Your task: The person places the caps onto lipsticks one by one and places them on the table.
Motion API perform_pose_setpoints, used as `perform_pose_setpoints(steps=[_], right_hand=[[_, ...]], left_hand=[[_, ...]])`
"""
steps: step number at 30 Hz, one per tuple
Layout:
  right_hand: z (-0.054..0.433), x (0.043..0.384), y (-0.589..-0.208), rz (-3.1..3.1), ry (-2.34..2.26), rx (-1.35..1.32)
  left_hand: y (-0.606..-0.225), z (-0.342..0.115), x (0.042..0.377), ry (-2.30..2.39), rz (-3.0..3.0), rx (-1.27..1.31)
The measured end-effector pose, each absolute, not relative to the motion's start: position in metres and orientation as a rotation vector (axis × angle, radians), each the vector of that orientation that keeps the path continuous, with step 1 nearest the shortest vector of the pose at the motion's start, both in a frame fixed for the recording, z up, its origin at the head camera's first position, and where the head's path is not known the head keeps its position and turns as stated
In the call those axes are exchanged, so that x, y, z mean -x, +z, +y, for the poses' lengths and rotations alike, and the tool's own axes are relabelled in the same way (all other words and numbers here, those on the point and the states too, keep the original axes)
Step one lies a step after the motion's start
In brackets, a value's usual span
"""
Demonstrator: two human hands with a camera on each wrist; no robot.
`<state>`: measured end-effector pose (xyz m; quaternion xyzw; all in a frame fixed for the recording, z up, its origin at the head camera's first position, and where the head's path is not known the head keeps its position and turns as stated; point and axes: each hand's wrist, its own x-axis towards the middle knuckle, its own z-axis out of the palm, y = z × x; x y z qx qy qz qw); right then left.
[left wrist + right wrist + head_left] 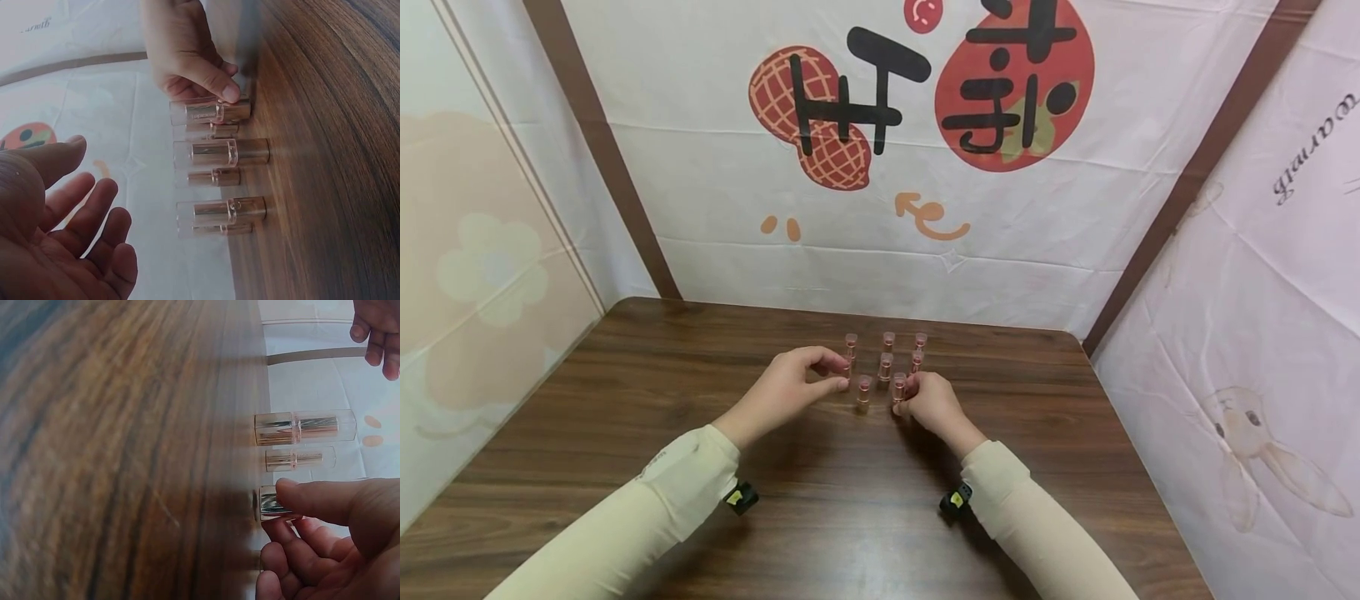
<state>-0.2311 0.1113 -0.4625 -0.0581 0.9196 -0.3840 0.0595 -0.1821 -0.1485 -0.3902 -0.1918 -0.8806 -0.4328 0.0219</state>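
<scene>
Several lipstick tubes with rose-gold bases and clear caps stand upright on the table, loosely in rows. My right hand (934, 402) pinches the base of the front right lipstick (899, 385) between thumb and fingers; in the right wrist view the thumb lies on its shiny base (269, 504). Beside the left of the group is my left hand (790, 385), its fingers loosely bent and nothing in its grasp in the left wrist view. The front left lipstick (864, 390) and a middle lipstick (886, 367) stand between the hands. My left fingers partly cover another lipstick (847, 367).
Behind the lipsticks, the brown wood-grain table (850, 517) ends at a white printed cloth wall (715, 208). More cloth hangs on the left and right sides. A black device with a yellow mark (741, 497) is on my left wrist, a similar device (956, 502) on my right.
</scene>
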Motion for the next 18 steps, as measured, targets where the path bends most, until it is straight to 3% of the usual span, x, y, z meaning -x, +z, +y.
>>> perform_pose_setpoints(steps=[18], right_hand=[[0.1146,0.2292,-0.4658,2.799,-1.035,0.275]], left_hand=[[-0.3935,-0.1493,0.1879,-1.245,-2.800,0.643]])
